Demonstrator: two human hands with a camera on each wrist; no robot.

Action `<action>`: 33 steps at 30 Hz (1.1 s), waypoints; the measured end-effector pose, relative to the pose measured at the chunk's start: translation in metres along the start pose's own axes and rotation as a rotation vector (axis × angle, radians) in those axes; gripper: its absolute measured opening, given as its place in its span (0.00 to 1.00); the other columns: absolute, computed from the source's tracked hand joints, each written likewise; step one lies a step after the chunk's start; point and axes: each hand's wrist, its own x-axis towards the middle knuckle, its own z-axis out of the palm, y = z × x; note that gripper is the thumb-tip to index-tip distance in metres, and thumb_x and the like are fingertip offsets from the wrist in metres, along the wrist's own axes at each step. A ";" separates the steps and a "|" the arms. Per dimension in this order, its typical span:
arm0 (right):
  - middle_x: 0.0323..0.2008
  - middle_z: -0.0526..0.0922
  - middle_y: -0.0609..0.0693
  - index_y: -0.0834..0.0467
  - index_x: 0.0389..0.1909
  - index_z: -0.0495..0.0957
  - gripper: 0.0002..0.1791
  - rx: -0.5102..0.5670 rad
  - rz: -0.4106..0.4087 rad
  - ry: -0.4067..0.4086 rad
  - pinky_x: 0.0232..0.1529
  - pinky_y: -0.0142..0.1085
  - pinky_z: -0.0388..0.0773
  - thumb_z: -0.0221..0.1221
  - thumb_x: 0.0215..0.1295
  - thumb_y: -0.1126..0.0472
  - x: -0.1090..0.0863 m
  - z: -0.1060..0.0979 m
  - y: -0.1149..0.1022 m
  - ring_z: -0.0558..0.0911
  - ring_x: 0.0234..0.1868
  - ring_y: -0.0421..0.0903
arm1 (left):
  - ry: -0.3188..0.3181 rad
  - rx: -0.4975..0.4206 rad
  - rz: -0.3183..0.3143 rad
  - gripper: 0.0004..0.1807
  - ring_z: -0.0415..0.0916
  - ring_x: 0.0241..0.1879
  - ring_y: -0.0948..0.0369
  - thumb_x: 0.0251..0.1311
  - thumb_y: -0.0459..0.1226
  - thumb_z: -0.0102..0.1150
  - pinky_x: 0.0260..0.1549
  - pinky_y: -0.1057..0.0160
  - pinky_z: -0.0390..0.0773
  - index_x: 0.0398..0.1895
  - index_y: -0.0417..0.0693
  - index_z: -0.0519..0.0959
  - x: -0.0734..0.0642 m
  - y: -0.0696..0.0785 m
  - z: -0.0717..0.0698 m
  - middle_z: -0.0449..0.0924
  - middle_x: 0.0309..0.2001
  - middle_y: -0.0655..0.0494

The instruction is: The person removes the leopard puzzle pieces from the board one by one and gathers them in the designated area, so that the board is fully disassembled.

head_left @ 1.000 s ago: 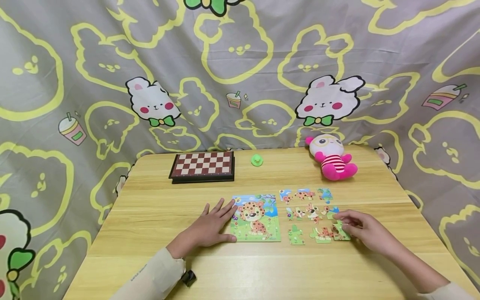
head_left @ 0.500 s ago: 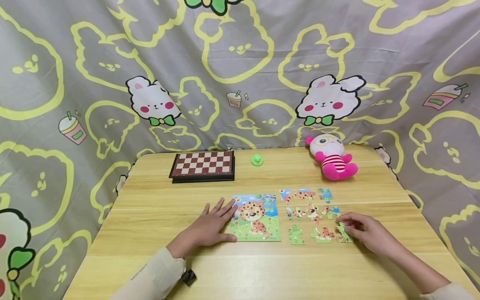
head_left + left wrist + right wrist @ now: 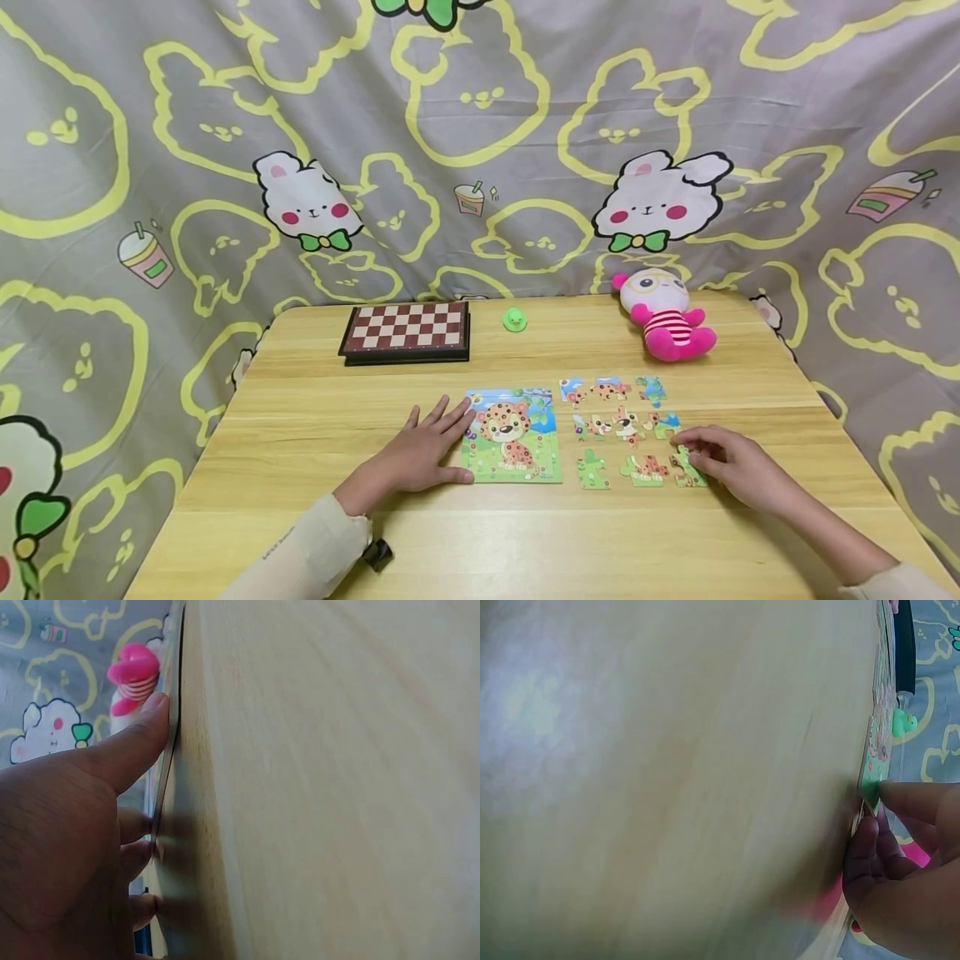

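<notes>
My left hand (image 3: 420, 450) lies with fingers spread at the left edge of a square leopard puzzle board (image 3: 510, 437), thumb and fingertips touching it. In the left wrist view, the thumb (image 3: 139, 742) presses along the board's thin edge. To the right, loose jigsaw pieces (image 3: 647, 469) lie in three rough rows on the table. My right hand (image 3: 738, 467) has its fingers curled at the lower-right jigsaw piece (image 3: 690, 471), which is green with orange spots. In the right wrist view, the thumb and a finger pinch this piece's green corner (image 3: 871, 791).
A folded chessboard (image 3: 408, 329) sits at the back left of the wooden table (image 3: 480, 542). Beside it is a small green duck (image 3: 514, 320). A pink-and-white plush toy (image 3: 667, 321) lies at the back right. A patterned curtain (image 3: 480, 125) hangs behind the table.
My right hand has slid the lower-right jigsaw piece slightly to the right, apart from the pieces beside it, then stayed there. The left hand and the board have not moved.
</notes>
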 end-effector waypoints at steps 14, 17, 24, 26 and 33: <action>0.51 0.87 0.54 0.60 0.55 0.84 0.14 0.012 -0.027 0.009 0.44 0.28 0.81 0.63 0.70 0.70 0.001 -0.002 -0.001 0.82 0.47 0.35 | -0.008 -0.014 -0.005 0.55 0.33 0.83 0.45 0.64 0.70 0.54 0.72 0.27 0.42 0.85 0.57 0.45 0.001 0.002 0.000 0.36 0.85 0.59; 0.50 0.87 0.54 0.60 0.55 0.84 0.15 -0.010 -0.044 0.039 0.44 0.28 0.81 0.65 0.68 0.69 0.003 0.000 -0.006 0.83 0.47 0.35 | -0.006 -0.007 -0.009 0.55 0.33 0.83 0.46 0.63 0.70 0.53 0.72 0.27 0.42 0.85 0.58 0.45 0.000 0.001 0.001 0.35 0.85 0.60; 0.42 0.85 0.47 0.59 0.56 0.84 0.17 -0.079 -0.088 0.105 0.37 0.31 0.79 0.67 0.68 0.65 0.014 0.008 -0.021 0.79 0.38 0.35 | 0.008 0.010 -0.005 0.55 0.35 0.82 0.45 0.63 0.71 0.53 0.72 0.27 0.44 0.85 0.58 0.46 0.001 0.001 0.001 0.37 0.85 0.60; 0.42 0.84 0.46 0.59 0.57 0.84 0.17 -0.099 -0.098 0.111 0.37 0.31 0.79 0.67 0.68 0.65 0.018 0.011 -0.026 0.79 0.38 0.35 | 0.008 0.019 -0.006 0.55 0.35 0.82 0.45 0.62 0.71 0.53 0.72 0.27 0.44 0.85 0.58 0.46 0.001 0.001 0.001 0.37 0.85 0.60; 0.48 0.85 0.48 0.59 0.59 0.82 0.18 -0.173 -0.141 0.128 0.43 0.38 0.83 0.66 0.69 0.64 0.033 0.022 -0.042 0.82 0.43 0.43 | 0.003 0.028 -0.013 0.55 0.37 0.82 0.45 0.62 0.71 0.54 0.71 0.27 0.47 0.85 0.57 0.47 0.001 0.003 -0.002 0.38 0.85 0.59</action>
